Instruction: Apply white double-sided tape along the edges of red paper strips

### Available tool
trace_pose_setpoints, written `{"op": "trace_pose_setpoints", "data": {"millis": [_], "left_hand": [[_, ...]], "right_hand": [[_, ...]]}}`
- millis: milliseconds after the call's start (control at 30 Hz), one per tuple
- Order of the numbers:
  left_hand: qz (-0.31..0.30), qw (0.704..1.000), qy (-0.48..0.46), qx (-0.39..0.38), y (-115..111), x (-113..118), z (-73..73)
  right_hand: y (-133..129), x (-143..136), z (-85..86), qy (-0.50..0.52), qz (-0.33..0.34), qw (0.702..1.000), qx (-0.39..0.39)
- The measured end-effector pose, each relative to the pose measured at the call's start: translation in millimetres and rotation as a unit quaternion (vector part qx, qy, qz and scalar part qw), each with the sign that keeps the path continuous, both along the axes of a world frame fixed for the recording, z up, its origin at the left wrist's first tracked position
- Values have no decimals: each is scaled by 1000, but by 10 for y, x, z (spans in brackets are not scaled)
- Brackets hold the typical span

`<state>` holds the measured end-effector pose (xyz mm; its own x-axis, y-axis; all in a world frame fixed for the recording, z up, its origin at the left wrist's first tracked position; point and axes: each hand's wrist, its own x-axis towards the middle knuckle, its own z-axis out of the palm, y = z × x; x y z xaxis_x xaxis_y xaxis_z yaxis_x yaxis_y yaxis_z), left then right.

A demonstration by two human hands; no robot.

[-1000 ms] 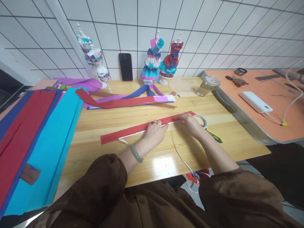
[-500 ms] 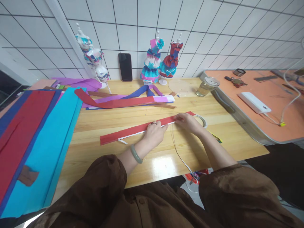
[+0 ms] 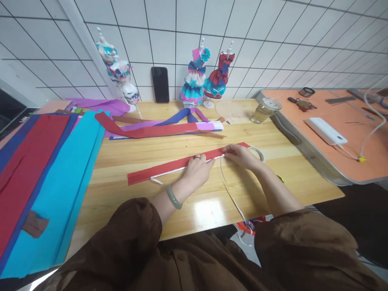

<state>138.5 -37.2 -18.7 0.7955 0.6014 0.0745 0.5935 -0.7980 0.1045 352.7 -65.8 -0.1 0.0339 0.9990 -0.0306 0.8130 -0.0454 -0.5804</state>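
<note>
A red crepe paper strip (image 3: 141, 176) lies slantwise on the wooden table, with a narrow white elastic band (image 3: 169, 172) along its near edge. The band's left end juts off the strip toward me. My left hand (image 3: 198, 169), wearing a ring and a bangle, presses strip and band down at the middle with its fingers curled. Just to its right, my right hand (image 3: 241, 155) pinches the band against the strip's near edge. From there the band's loose length runs down over the table's front edge. A tape roll (image 3: 260, 152) lies partly hidden behind my right wrist.
Coloured crepe paper sheets (image 3: 63, 161) cover the left side. More strips (image 3: 163, 130) lie behind the work. Against the wall stand a phone (image 3: 160, 85) and small dressed mannequins (image 3: 192, 89). A cup of liquid (image 3: 265, 111) stands back right, beside an orange-topped surface (image 3: 348, 161).
The view has shifted very slightly. My right forearm sits a touch lower and covers more of the yellow-tipped tool beside it; both hands keep their places on the strip.
</note>
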Motion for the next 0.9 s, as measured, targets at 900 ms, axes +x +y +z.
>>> {"op": "trace_pose_setpoints", "data": {"millis": [900], "left_hand": [[12, 1000, 11, -23, -15, 20, 45]], "right_hand": [[19, -52, 13, -33, -12, 999, 17]]}}
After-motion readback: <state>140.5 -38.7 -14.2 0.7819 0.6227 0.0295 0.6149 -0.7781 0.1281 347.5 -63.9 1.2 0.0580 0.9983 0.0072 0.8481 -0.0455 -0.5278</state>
